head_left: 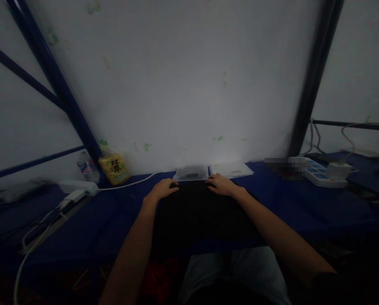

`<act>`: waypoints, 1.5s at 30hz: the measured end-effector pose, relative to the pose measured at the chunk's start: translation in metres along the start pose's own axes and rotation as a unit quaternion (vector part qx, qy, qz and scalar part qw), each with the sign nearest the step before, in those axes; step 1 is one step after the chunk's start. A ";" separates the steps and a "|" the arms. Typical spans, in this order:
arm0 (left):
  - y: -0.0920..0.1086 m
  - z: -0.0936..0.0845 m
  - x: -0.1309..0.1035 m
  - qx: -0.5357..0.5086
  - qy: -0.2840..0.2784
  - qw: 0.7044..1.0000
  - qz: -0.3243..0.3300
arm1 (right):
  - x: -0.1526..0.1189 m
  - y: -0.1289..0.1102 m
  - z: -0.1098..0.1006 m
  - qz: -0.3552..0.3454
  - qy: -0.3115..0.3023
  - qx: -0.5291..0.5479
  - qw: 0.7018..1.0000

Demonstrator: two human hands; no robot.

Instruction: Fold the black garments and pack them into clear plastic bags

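Observation:
A black cloth (pixel 202 216) lies spread over the blue table (pixel 113 220), its near part reaching the front edge. On its far left corner rests my left hand (pixel 162 189), the fingers curled at the cloth's edge. My right hand (pixel 220 185) is at the far right corner, fingers bent over the cloth. Both hands look closed on the dark fabric, though the fingertips are hard to make out. Just beyond the cloth are a clear plastic packet (pixel 191 173) and some white papers (pixel 232 170).
At the back left stand a yellow bag (pixel 113 168) and a clear bottle (pixel 87 167). A white power strip (pixel 78 186) with cables is at the left. Another power strip (pixel 323 171) with a plug lies at the right. Metal posts rise before the wall.

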State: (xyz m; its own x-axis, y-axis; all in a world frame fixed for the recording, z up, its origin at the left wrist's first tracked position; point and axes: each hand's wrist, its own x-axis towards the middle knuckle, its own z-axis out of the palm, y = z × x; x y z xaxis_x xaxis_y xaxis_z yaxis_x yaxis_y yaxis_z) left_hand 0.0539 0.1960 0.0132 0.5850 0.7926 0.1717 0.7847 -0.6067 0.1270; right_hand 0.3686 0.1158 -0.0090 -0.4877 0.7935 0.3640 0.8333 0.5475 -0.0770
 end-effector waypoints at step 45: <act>0.032 -0.059 -0.052 -0.455 -0.160 0.873 0.073 | -0.030 -0.001 -0.074 -0.050 -0.100 0.551 0.827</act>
State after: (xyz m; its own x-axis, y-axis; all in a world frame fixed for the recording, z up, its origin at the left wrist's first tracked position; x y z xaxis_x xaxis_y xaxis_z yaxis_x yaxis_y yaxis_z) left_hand 0.0366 0.1319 0.0657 0.8073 0.5900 -0.0124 0.2939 -0.3837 0.8754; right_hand 0.4016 0.0722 0.0487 -0.6643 0.6981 0.2671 0.0972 0.4350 -0.8952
